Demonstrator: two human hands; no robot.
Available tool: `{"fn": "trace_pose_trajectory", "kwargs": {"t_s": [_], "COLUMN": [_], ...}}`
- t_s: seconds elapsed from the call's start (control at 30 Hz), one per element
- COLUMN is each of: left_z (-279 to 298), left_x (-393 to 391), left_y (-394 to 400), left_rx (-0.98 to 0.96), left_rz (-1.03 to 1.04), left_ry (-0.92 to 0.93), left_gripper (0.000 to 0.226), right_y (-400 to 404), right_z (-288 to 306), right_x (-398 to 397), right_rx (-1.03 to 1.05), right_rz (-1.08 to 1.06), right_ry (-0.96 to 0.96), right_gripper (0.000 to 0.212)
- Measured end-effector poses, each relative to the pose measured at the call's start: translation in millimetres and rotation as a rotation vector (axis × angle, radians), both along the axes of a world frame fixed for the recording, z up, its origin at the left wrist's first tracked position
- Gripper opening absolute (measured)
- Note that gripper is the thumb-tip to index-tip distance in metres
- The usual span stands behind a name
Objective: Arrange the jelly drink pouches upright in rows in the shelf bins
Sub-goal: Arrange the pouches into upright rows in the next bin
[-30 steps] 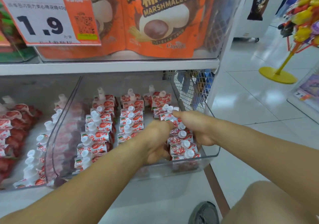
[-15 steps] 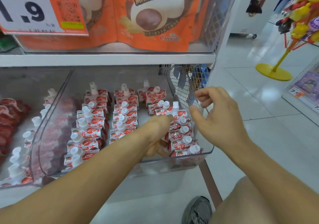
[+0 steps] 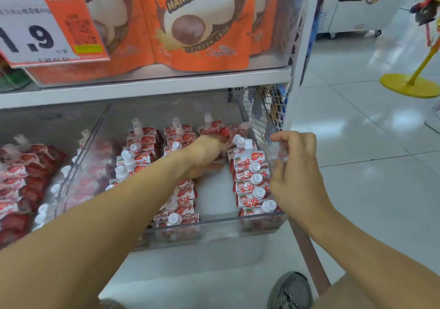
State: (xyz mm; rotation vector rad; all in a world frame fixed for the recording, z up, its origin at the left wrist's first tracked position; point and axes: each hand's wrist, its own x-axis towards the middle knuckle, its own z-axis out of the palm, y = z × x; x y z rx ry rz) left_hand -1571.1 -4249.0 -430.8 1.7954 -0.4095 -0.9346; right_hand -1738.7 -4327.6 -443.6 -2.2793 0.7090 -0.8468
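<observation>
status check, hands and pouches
Left hand reaching among back pouches, grip hidden. Right hand loosely curled, empty, beside right row. Nothing blocking.

The scene is seen from one head camera, looking forward and down, close to the clear bin [image 3: 214, 231] on the shelf [image 3: 142, 89].

Glossy printed film was seen on the pouches [image 3: 250, 163], clear smooth plastic on the bin [image 3: 214, 231], and shiny tiles on the floor [image 3: 371, 122].
</observation>
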Motion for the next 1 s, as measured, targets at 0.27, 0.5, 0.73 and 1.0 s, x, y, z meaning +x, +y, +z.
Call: {"fn": "trace_pose_trajectory", "kwargs": {"t_s": [0.27, 0.5, 0.73, 1.0], "left_z": [-3.1, -8.8, -7.3, -14.1], "left_x": [1.3, -1.9, 8.7, 22.6], "left_y": [-17.5, -17.1, -45.0, -59.0], "left_rx": [0.09, 0.022, 0.094, 0.168], "left_rz": [0.028, 0.006, 0.131, 0.288], "left_ry": [0.077, 0.131, -0.032, -0.143], "left_gripper": [0.027, 0.031, 0.049, 0.083], "right_y": [-6.7, -4.6, -5.6, -6.8], "right_z": [-3.2, -2.3, -4.6, -6.3], "right_x": [-2.5, -0.1, -2.6, -2.2], "right_rx": [0.041, 0.082, 0.077, 0.074], "right_rz": [0.055, 0.067, 0.081, 0.081], "right_ry": [-0.015, -0.07, -0.07, -0.077], "right_gripper": [0.053, 0.054, 0.055, 0.052]}}
